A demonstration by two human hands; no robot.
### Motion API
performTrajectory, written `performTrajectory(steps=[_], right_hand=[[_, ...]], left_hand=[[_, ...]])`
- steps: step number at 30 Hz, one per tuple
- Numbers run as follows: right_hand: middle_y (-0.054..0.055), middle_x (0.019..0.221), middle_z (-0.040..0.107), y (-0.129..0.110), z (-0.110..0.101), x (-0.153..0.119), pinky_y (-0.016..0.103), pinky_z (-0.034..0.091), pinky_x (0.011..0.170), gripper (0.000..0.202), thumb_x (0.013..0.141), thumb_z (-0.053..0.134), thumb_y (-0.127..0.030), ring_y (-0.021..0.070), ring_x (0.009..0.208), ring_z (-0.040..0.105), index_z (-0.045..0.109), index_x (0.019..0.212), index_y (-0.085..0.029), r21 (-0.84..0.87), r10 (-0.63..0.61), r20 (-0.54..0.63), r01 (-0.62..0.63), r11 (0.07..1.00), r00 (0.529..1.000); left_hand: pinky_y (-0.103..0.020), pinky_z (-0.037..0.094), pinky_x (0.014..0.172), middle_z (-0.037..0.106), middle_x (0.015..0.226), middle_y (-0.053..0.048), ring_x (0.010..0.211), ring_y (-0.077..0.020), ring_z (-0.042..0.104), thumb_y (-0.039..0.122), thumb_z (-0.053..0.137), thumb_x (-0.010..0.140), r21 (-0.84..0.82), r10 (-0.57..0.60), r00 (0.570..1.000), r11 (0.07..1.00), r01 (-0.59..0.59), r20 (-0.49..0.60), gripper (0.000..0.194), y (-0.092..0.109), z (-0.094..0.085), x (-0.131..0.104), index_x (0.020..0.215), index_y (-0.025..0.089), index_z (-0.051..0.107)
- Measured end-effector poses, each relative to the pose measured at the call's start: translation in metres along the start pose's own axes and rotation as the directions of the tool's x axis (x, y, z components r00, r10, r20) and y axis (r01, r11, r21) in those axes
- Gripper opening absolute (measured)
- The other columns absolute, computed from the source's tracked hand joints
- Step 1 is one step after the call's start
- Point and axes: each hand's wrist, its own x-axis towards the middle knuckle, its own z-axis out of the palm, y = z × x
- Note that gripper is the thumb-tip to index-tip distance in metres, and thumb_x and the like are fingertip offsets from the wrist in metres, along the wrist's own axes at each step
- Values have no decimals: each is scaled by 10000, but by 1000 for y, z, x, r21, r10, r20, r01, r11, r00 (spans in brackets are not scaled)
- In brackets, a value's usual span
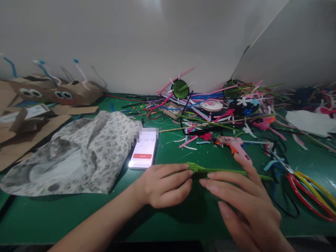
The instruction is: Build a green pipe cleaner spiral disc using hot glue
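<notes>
A green fuzzy stem (231, 171) lies roughly level above the front of the green table, its bushy leafy end to the left. Pinched on that leafy end are the fingertips of my left hand (168, 185). My right hand (244, 196) is at the stem's middle, its index finger reaching over the stem and the other fingers below it; whether it grips the stem is unclear. Just behind the right hand lies a pink glue gun (237, 145). Scissors with red handles (307, 199) and yellow ones (317, 185) rest to the right.
A lit phone (143, 148) lies behind my left hand, beside a patterned cloth (97, 150). Cardboard figures with eyes (75, 92) stand at the back left. Colourful pipe cleaners (199, 101) and a white round spool (211, 106) are piled along the wall.
</notes>
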Motion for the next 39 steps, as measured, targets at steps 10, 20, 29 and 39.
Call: performTrajectory(steps=[10,20,29,39], right_hand=[[116,982,742,9,7,-1,602,256,1113,360,725,482,-31,238,977,674,601,1058,-100,-116,-112,1,111,987,994],[74,1000,743,15,15,-3,584,192,1155,368,752,511,-78,236,990,674,589,1104,-151,-158,-115,15,116,981,993],[16,1098,698,49,36,19,518,272,1132,335,872,542,-164,201,1035,632,516,1193,-255,-69,176,188,-166,984,966],[-21,940,717,71,45,39,434,418,982,462,801,652,-184,209,1035,631,491,1223,-280,190,290,368,-377,907,883]], left_hand=[[-305,614,831,750,961,-137,987,-213,703,91,527,924,-50,-163,986,985,164,18,112,-2,8,-11,988,99,619],[-282,593,808,717,1008,-90,953,-175,683,40,566,875,-103,-380,925,920,378,3,243,-2,19,-21,1084,162,582],[-214,571,666,704,881,-10,790,-132,686,83,602,850,-148,-686,726,714,685,50,171,-8,28,-19,972,204,598],[-190,579,622,692,872,-6,778,-121,679,110,614,813,-309,-822,549,487,817,155,146,-6,34,-16,931,196,603]])
